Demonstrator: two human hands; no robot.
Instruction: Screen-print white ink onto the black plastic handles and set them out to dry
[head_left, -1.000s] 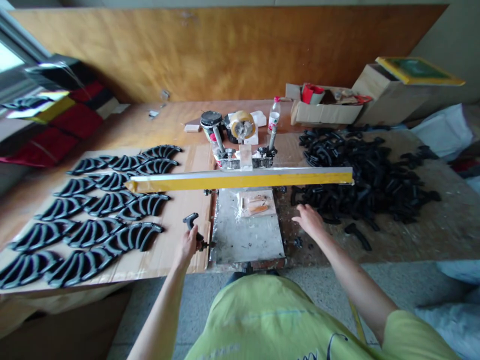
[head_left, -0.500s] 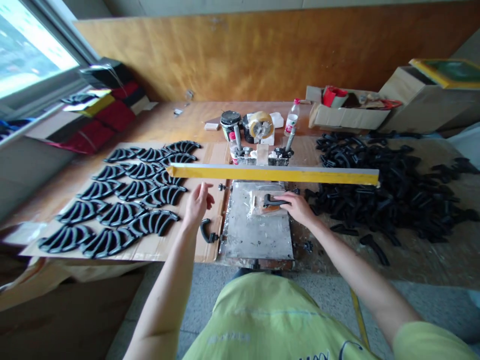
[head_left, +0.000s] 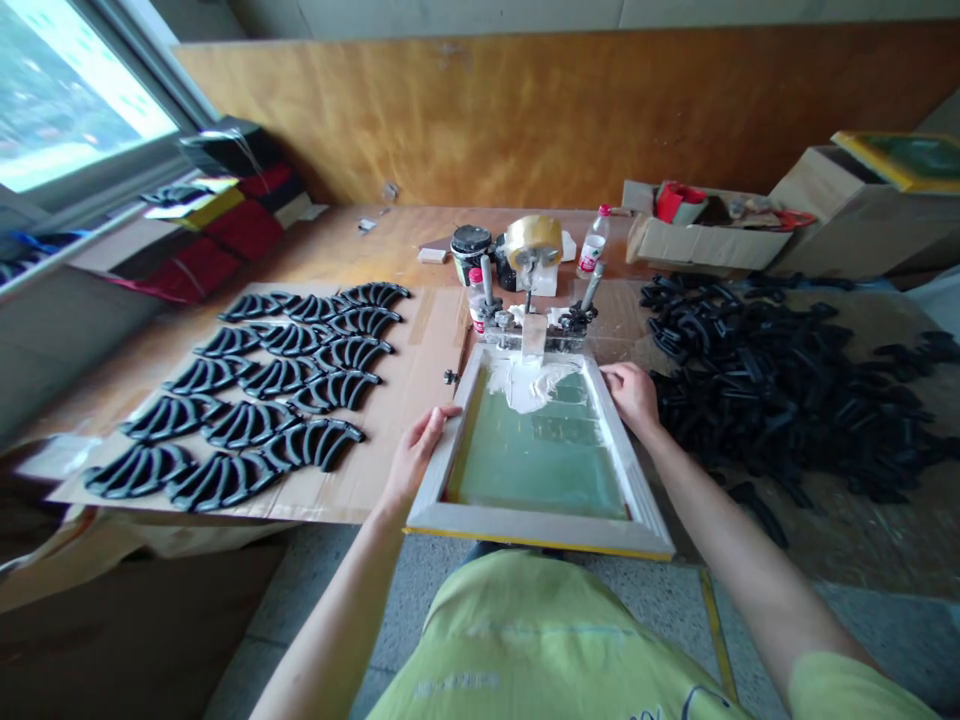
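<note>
You have bare cardboard (head_left: 431, 345) between your left hand (head_left: 420, 448) and the curved black parts (head_left: 262, 468); clamps (head_left: 508, 340) block beyond the frame (head_left: 525, 528), and a black pile (head_left: 750, 370) crowds your right hand (head_left: 634, 395)

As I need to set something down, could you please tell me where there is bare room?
Bare cardboard shows between the arranged black parts and the left hand. Bare wood, barring small scraps, separates those parts from the back board. Right of the right hand, the black heap is crowded.

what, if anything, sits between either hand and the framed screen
Nothing visible does: the left hand touches the left side of the framed screen, and the right hand touches its right side.
</note>
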